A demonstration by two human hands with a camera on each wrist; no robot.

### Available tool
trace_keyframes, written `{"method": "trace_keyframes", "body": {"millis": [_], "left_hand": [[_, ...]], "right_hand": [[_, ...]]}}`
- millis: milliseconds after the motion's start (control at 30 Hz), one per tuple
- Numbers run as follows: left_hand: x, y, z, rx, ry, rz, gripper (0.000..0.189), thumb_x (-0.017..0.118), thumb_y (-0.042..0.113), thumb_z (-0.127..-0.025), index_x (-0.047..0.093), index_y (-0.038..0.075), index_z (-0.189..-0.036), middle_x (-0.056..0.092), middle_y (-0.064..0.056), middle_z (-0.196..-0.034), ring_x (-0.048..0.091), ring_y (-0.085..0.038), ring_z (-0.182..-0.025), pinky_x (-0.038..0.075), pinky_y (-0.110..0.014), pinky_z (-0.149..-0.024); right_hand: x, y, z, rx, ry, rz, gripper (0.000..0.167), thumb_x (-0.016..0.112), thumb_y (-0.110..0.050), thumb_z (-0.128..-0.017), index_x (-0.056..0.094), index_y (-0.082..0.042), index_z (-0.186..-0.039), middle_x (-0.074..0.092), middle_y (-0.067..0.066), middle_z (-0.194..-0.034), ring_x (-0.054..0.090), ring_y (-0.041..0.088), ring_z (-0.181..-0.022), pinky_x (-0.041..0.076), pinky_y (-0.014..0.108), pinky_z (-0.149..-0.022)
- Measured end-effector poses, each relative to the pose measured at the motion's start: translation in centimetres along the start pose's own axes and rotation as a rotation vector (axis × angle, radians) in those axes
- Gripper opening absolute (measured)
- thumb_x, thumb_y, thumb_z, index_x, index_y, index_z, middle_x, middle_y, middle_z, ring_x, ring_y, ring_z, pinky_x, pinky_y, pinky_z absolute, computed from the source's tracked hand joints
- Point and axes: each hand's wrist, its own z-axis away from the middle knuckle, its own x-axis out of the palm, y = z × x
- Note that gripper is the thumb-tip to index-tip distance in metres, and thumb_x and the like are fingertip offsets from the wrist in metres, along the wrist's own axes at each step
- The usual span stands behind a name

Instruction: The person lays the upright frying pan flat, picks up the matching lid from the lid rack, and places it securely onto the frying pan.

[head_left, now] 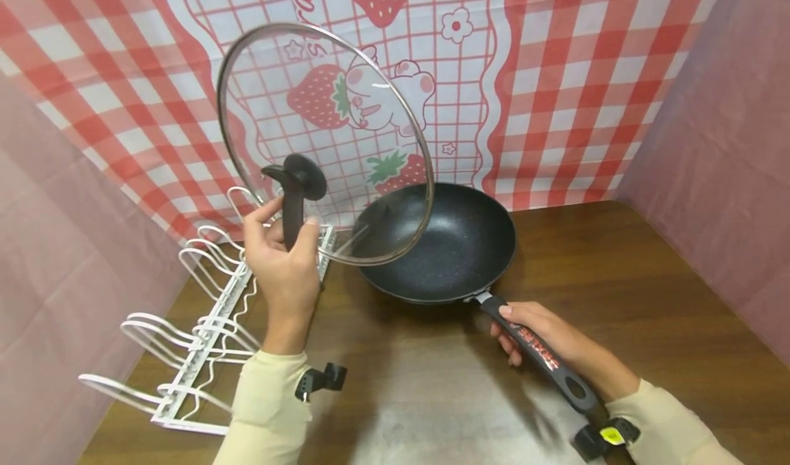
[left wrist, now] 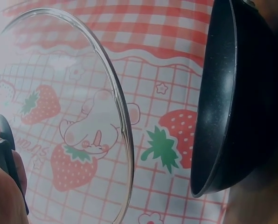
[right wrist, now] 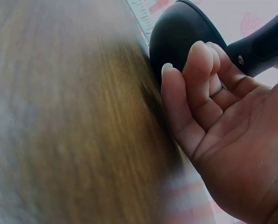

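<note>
My left hand grips the black handle of a round glass lid, thumb on one side and fingers on the other. Tilted nearly upright, the lid overlaps the left side of a black frying pan in the head view. That pan's inside is bare where it shows. My right hand holds the pan's long dark handle near the pan end, thumb on top and fingers curled beneath. In the right wrist view the curled fingers show beside the pan's dark underside.
On the left of the wooden table stands a white wire rack with several upright loops. A red checked cloth with strawberry prints hangs behind. Plain pinkish cloth walls close off both sides.
</note>
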Motion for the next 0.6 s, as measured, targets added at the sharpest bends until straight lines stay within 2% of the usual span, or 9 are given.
{"method": "trace_keyframes", "body": {"millis": [100, 267, 600], "left_hand": [[0.17, -0.07, -0.06, -0.003, -0.024, 0.001, 0.041, 0.069, -0.005, -0.081, 0.057, -0.001, -0.120, 0.067, -0.011, -0.073, 0.053, -0.011, -0.054, 0.042, -0.023, -0.048], [0.32, -0.30, 0.00, -0.028, -0.069, 0.011, 0.040, 0.069, -0.004, -0.082, 0.057, 0.004, -0.120, 0.064, -0.009, -0.069, 0.046, -0.009, -0.047, 0.039, -0.022, -0.042], [0.74, -0.71, -0.03, -0.060, -0.095, -0.001, 0.040, 0.070, -0.004, -0.082, 0.056, 0.003, -0.119, 0.063, -0.009, -0.068, 0.044, -0.009, -0.044, 0.037, -0.022, -0.039]], "right_hand": [[-0.04, 0.04, 0.02, -0.001, 0.000, -0.004, 0.045, 0.033, -0.018, -0.109, 0.053, 0.022, -0.103, 0.063, 0.012, -0.077, 0.066, 0.018, -0.061, 0.058, 0.038, -0.056], [0.08, 0.02, -0.01, 0.005, 0.001, -0.010, 0.045, 0.033, -0.019, -0.109, 0.053, 0.021, -0.103, 0.063, 0.011, -0.077, 0.066, 0.018, -0.061, 0.058, 0.038, -0.056], [-0.06, 0.07, 0.00, 0.004, -0.001, -0.008, 0.047, 0.034, -0.020, -0.109, 0.050, 0.024, -0.104, 0.063, 0.012, -0.077, 0.066, 0.018, -0.061, 0.058, 0.038, -0.056]]}}
